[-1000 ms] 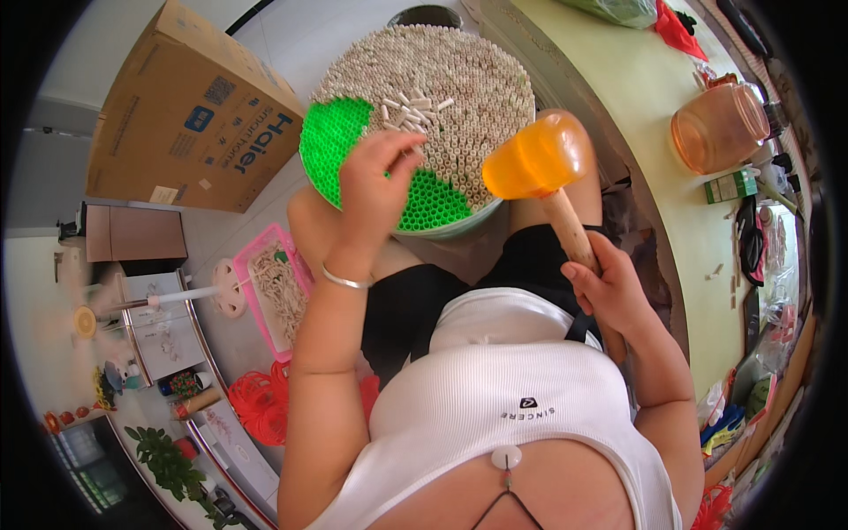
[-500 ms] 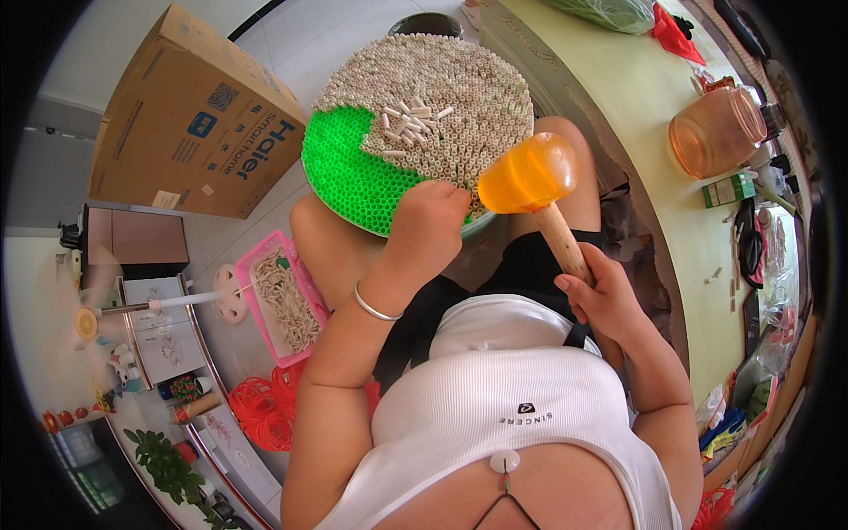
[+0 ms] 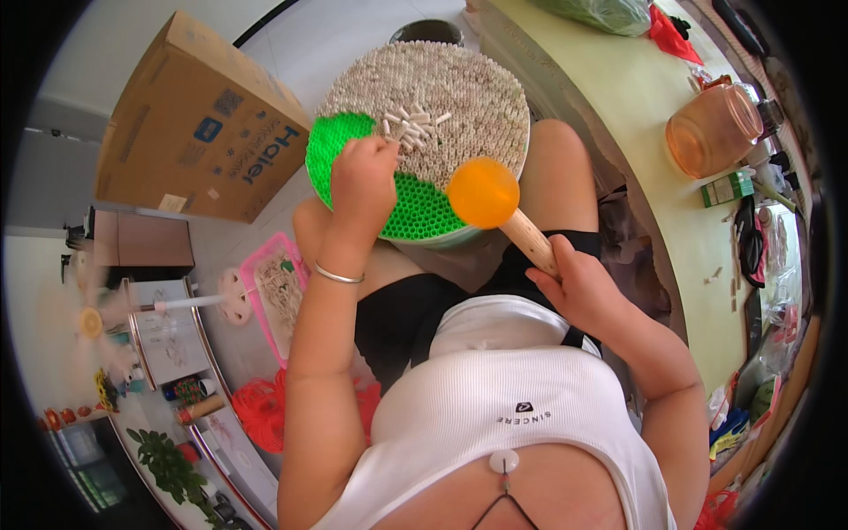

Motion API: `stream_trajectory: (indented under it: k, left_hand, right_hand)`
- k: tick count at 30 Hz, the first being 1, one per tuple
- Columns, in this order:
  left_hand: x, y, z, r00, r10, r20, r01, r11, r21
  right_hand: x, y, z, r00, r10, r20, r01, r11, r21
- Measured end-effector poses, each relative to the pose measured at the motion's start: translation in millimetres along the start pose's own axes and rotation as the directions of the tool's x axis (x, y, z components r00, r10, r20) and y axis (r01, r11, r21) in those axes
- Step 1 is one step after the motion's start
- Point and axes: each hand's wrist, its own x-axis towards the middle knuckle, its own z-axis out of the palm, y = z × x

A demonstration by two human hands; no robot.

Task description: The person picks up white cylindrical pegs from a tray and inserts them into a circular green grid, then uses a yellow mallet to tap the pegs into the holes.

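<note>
A mallet with a rounded, translucent orange head [image 3: 484,193] and a wooden handle is gripped in my right hand [image 3: 583,284], its head over the near right rim of a round board. Green honeycomb-like holes [image 3: 420,208] show along the board's near and left side. Pale short tubes or pegs [image 3: 468,88] stand packed across the rest. On top of them lies a small heap of loose white pegs [image 3: 413,126]. My left hand [image 3: 362,181] is beside the heap, fingertips pinched together at its near left edge; what they hold, if anything, cannot be made out.
A pink basket [image 3: 256,300] of white pegs stands left of my knee, near a fan [image 3: 234,296] and red cord [image 3: 261,415]. A large cardboard box [image 3: 190,132] is behind it. At right runs a pale green table [image 3: 636,115] with a pinkish jar [image 3: 711,131].
My left hand has moved from the board's near edge leftward and away from me to the loose pegs. The mallet head has shifted left and lower, with its handle tilted more.
</note>
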Motion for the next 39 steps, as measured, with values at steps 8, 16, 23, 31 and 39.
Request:
stream_trajectory:
  k: [8, 16, 23, 31, 39]
  left_hand:
    - [-4.3, 16.4, 3.6, 0.975, -0.224, -0.008, 0.209, 0.919, -0.334]
    - [-37.5, 68.6, 12.5, 0.936, -0.324, 0.135, 0.337, 0.722, -0.604]
    - [-33.6, 69.8, 15.7, 0.99, -0.13, 0.048, 0.138, 0.898, -0.419]
    - [-32.0, 69.7, 16.9, 0.992, -0.09, 0.086, 0.117, 0.911, -0.395]
    - [-29.7, 50.9, -6.1, 0.926, -0.368, 0.082, 0.369, 0.841, -0.397]
  right_hand:
    - [-11.0, 4.6, -11.3, 0.978, 0.21, 0.004, -0.196, 0.901, 0.386]
    - [-12.7, 10.7, -4.8, 0.966, 0.254, 0.049, -0.24, 0.81, 0.535]
    - [-12.7, 10.8, -2.4, 0.975, 0.214, 0.061, -0.215, 0.84, 0.498]
    - [-10.9, 7.0, -0.7, 0.973, 0.205, 0.102, -0.229, 0.853, 0.468]
    - [-5.8, -8.0, -2.6, 0.994, -0.068, -0.08, 0.076, 0.992, 0.1]
